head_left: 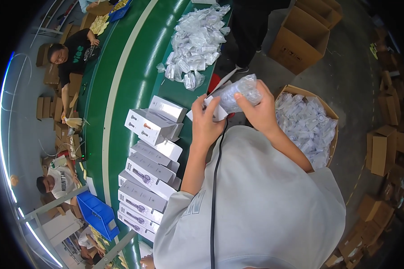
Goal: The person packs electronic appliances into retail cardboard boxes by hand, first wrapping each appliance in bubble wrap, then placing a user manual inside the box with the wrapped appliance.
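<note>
My left hand is closed around a small white carton whose flap stands up. In my right hand is a clear plastic-wrapped package, tilted, with one end at the carton's mouth. How far that end sits inside is hidden by the carton and my fingers. Left of my forearm, several printed white boxes lie in a row along the green table, and a few others with raised flaps lie beyond them. A heap of clear-bagged parts covers the table ahead.
A large carton full of bagged white parts stands at my right. Open brown cartons are on the floor ahead. A black cable hangs down my front. Across the green conveyor people work near a blue bin.
</note>
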The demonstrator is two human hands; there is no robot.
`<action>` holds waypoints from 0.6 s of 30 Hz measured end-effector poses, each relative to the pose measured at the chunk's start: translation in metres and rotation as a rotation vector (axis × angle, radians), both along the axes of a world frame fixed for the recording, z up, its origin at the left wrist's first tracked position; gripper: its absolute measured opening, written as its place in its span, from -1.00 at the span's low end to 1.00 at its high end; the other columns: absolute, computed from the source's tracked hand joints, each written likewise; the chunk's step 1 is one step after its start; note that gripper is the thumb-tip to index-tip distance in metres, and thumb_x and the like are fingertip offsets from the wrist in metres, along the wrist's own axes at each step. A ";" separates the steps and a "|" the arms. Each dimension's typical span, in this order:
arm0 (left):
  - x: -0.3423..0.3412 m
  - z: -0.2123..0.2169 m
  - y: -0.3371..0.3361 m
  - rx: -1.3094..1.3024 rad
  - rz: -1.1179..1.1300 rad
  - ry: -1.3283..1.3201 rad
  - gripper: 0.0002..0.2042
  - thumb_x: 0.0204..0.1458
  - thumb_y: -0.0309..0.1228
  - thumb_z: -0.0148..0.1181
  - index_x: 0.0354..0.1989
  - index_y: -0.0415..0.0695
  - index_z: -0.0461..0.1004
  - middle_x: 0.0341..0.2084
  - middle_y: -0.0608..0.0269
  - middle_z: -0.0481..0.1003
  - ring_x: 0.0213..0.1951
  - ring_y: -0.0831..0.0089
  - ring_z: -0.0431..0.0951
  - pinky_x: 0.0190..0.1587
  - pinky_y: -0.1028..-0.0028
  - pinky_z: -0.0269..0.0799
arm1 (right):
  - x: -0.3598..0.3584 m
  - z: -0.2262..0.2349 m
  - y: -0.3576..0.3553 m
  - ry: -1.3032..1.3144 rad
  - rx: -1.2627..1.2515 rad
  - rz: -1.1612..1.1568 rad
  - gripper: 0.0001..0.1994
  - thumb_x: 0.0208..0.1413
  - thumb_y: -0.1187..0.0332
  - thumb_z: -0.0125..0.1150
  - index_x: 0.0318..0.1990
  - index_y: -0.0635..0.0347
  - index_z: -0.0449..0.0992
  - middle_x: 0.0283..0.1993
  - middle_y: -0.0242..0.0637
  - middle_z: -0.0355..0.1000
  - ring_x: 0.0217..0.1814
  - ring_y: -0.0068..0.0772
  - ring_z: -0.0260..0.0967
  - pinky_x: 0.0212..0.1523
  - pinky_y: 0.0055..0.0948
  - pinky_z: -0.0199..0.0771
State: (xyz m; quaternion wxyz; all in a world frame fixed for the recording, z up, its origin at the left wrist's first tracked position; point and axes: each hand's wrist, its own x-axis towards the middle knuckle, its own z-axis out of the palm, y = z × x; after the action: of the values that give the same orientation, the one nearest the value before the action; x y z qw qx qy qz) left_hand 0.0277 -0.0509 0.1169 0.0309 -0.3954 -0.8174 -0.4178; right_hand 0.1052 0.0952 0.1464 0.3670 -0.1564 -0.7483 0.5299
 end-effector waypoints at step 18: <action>0.006 0.004 0.002 0.026 -0.002 -0.073 -0.36 -0.47 -0.58 0.38 -0.04 -0.01 0.36 -0.02 -0.09 0.24 -0.03 -0.04 0.32 -0.07 0.21 0.35 | -0.001 0.011 -0.011 -0.249 0.391 0.125 -0.66 -0.02 0.33 0.17 -0.14 0.38 0.33 -0.30 -0.07 0.30 -0.28 -0.03 0.32 -0.27 -0.26 0.35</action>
State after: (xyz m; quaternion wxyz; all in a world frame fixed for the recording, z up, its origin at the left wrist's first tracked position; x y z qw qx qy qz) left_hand 0.0338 -0.0493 0.1205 0.0058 -0.3801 -0.8121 -0.4427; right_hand 0.1039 0.0844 0.1578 0.2617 -0.1001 -0.8845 0.3731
